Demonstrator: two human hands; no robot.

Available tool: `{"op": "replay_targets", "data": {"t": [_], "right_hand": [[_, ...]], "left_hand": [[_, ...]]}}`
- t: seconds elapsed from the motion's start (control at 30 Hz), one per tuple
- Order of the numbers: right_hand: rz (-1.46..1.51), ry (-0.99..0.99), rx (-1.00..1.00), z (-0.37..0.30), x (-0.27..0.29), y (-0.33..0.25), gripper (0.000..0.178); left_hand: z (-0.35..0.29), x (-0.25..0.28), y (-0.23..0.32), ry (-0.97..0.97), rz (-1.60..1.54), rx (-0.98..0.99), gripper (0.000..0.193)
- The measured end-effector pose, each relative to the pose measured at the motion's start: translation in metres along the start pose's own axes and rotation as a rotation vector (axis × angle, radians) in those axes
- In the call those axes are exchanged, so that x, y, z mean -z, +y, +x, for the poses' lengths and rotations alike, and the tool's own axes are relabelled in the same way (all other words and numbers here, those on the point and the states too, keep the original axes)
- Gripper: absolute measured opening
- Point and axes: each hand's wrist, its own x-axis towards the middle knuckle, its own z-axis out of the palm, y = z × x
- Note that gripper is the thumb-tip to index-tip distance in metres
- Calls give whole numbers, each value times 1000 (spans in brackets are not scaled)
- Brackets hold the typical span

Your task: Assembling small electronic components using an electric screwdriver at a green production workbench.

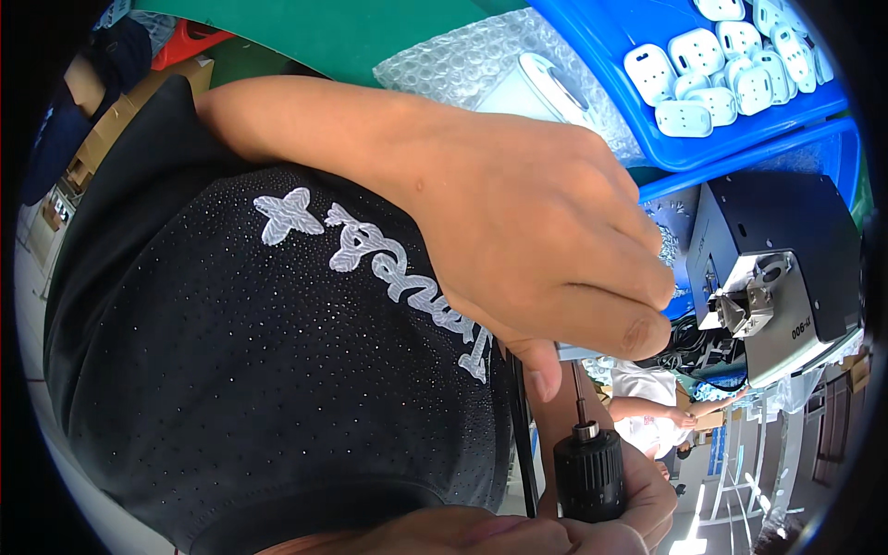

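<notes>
My left hand (546, 231) reaches across the middle, back of the hand up, fingers curled in. It pinches a light-grey piece (578, 352), of which only a thin edge shows below the index finger; the rest is hidden. Below it, my right hand (638, 499) wraps round the black ribbed nose of an electric screwdriver (590, 472). The bit (580, 393) points up at the grey piece, its tip hidden by the left hand, so contact cannot be told. A white rounded plastic part (532, 88) lies on bubble wrap (444, 69) behind the left hand.
At the upper right, a blue tray (638, 139) holds several white plastic covers (698, 51). Beneath it is another blue bin (837, 139). A black box-shaped screw feeder (786, 222) stands at the right, with black cables (708, 351) beside it. A person in white (647, 407) is in the background.
</notes>
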Motion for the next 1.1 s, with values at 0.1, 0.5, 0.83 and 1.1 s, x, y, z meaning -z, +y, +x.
{"op": "replay_targets", "data": {"t": [0.1,0.5,0.83,1.1], "right_hand": [[5,6,10,1,2,-1,20],[-427,228,66,34,71,4,18],[-5,117,302,-7,33,-28,16],[42,-20,124,-6,26,-6,16]], "left_hand": [[1,2,-1,-14,0,-2,60],[6,-9,-8,57,58,-78,54],[9,-14,-12,94,34,-121,56],[4,-6,-5,-39,37,7,56]]}}
